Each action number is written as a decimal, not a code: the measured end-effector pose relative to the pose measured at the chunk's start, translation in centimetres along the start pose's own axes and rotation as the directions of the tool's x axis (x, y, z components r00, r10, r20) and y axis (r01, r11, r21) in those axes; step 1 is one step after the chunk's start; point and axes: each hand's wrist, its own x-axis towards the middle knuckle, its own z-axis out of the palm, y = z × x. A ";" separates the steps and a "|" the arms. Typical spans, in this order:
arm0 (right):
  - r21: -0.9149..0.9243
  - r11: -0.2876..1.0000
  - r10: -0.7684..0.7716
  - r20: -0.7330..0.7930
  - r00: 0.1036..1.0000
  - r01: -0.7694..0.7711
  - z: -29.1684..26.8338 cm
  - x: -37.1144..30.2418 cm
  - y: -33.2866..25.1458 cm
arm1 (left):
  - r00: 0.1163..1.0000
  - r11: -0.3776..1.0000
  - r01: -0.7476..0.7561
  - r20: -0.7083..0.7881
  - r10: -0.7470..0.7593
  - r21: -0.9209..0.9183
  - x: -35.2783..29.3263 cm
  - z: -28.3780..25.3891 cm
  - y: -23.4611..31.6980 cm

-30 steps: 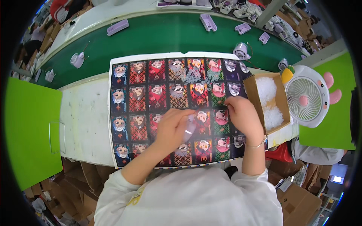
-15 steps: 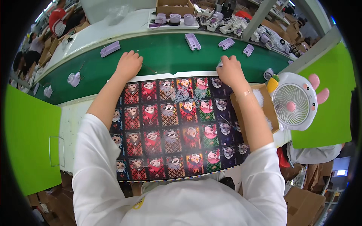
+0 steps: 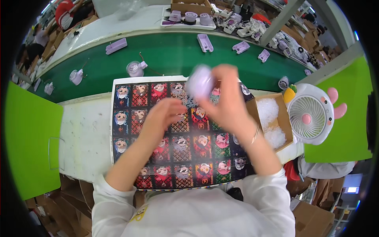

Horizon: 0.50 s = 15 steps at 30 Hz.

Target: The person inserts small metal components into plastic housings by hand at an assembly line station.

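My right hand (image 3: 227, 94) is raised over the top part of a mat (image 3: 181, 158) printed with rows of cartoon cards. Its fingers and thumb close on a lilac rounded plastic part (image 3: 199, 81), blurred by motion. Lower and to its left, my left hand (image 3: 166, 114) hovers above the mat, fingers loosely bent and apart, with nothing visible in them. A heap of small clear rings (image 3: 190, 102) lies on the mat between the hands, partly covered. On the green belt beyond stands a lilac round housing (image 3: 135, 69) with wires.
More lilac parts lie along the green belt (image 3: 169, 51), including a wired housing (image 3: 76, 77) and a trough-shaped piece (image 3: 205, 42). To the right, a cardboard box (image 3: 285, 128) holds clear small pieces, beside a white rabbit-eared fan (image 3: 310, 113). Green panels (image 3: 33, 146) flank both sides.
Both hands have come back from the belt over the mat. My right hand now carries the lilac part; the wired housing near where my left hand was stands uncovered on the belt.
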 end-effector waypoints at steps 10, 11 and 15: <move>0.096 0.877 0.456 0.147 0.878 -0.471 0.8 -8.6 1.7 | 0.960 0.667 -0.194 -0.003 0.282 0.720 -7.6 2.1 -4.8; 0.096 0.877 0.456 0.144 0.878 -0.471 1.4 -8.8 2.8 | 0.955 0.634 -0.226 0.040 0.293 0.740 -7.5 2.5 -5.3; -0.199 0.902 0.409 0.115 0.905 -0.382 2.6 -9.4 4.6 | 0.859 0.145 -0.372 0.281 0.427 0.917 -7.1 4.5 -3.1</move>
